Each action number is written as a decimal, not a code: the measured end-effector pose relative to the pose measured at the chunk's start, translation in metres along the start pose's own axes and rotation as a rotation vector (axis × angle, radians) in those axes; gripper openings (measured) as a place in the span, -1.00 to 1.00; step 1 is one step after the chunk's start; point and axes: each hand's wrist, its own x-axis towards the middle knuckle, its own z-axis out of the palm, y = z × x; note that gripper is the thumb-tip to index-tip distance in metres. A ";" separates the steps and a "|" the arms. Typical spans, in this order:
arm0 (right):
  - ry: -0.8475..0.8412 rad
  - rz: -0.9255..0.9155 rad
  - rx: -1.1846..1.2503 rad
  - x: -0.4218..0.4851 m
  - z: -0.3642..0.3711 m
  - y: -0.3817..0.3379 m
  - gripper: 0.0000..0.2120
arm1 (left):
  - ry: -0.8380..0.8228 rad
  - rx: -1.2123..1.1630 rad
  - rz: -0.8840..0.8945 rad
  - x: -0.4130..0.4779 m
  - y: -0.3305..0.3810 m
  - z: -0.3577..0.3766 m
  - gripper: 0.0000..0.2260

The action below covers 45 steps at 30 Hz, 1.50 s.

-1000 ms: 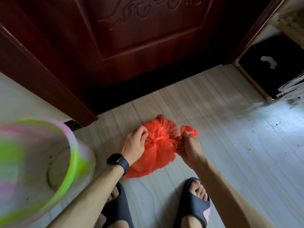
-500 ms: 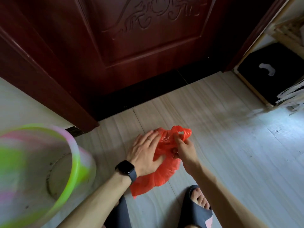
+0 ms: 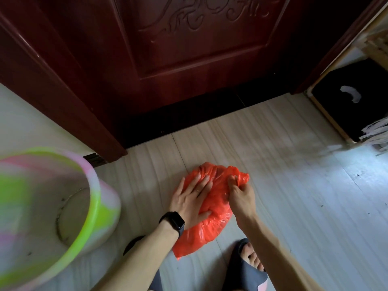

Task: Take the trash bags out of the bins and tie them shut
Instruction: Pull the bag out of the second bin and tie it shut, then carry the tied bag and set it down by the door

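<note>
A red plastic trash bag (image 3: 212, 223) lies flattened on the pale floor in front of my feet. My left hand (image 3: 192, 201), with a black watch on the wrist, presses flat on the bag with straight fingers spread over its top. My right hand (image 3: 240, 192) pinches the bag's gathered neck at its upper right, fingers curled around the bunched plastic. A pink, green and white plastic bin (image 3: 92, 185) stands empty at the left, tilted toward me.
A dark red wooden door (image 3: 189, 49) and its black threshold close off the far side. A black box with a wooden frame (image 3: 357, 97) sits at the right wall beside white strands, perhaps a mop. My slippered feet (image 3: 249, 267) stand just behind the bag.
My left hand went from gripping the bag's side to lying flat on top, pressing it down. The bag has flattened. My right hand moved in closer, still holding the neck.
</note>
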 end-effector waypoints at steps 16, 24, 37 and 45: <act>0.025 -0.182 -0.085 0.006 -0.013 -0.038 -0.78 | -0.003 -0.102 -0.064 0.008 0.023 -0.004 0.08; -0.214 0.180 0.465 0.024 -0.036 -0.052 -0.79 | -0.171 0.141 -0.002 0.029 -0.028 -0.020 0.02; -0.363 0.054 0.013 0.057 0.005 -0.050 -0.83 | -0.151 -0.006 -0.066 0.054 -0.045 0.011 -0.01; -0.191 0.340 -0.025 0.012 -0.009 -0.069 -0.85 | -0.604 0.253 -0.269 0.079 -0.013 -0.045 -0.07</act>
